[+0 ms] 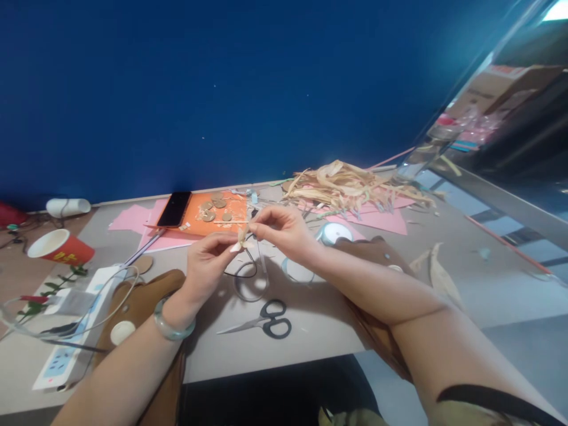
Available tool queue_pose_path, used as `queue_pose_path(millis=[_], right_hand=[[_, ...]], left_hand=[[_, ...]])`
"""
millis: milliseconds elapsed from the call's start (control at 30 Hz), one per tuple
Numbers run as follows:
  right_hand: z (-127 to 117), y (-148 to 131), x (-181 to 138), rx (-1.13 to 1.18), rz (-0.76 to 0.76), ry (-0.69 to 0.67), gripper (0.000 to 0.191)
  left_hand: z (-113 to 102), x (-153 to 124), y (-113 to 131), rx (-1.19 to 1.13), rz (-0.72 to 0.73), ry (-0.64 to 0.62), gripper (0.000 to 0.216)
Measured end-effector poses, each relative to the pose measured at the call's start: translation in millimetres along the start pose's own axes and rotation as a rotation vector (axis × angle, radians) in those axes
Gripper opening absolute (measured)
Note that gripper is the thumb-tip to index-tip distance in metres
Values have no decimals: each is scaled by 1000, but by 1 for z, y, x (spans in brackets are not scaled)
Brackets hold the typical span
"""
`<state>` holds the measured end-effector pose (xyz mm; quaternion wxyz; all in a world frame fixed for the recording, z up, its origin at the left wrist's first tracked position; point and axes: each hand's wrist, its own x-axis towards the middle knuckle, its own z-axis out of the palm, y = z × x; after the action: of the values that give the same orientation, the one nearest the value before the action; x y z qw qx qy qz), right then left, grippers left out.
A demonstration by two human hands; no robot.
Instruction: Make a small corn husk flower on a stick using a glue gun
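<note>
I see blue partition (248, 89), top centre | phone (174, 209), left of centre | red paper cup (73, 247), far left | power strip (61, 362), lower left | cardboard box (486, 87), upper right

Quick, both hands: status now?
Left hand: closed, pinching a small pale piece.
Right hand: pinched closed beside it; what it holds, if anything, can't be told.

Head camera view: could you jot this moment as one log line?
left hand: pinching small pale piece; right hand: close beside it, hold unclear; scissors: lying on table; dried strips: piled toward the back
</note>
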<state>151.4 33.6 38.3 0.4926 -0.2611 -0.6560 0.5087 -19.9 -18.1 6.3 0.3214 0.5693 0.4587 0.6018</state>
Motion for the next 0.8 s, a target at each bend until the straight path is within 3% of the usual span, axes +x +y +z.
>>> queue_pose_path(millis=[800], right_hand=[[5,-8,-14,-133,-158,29,12]], left_hand=[[-5,-9,-8,181,320,40,4]])
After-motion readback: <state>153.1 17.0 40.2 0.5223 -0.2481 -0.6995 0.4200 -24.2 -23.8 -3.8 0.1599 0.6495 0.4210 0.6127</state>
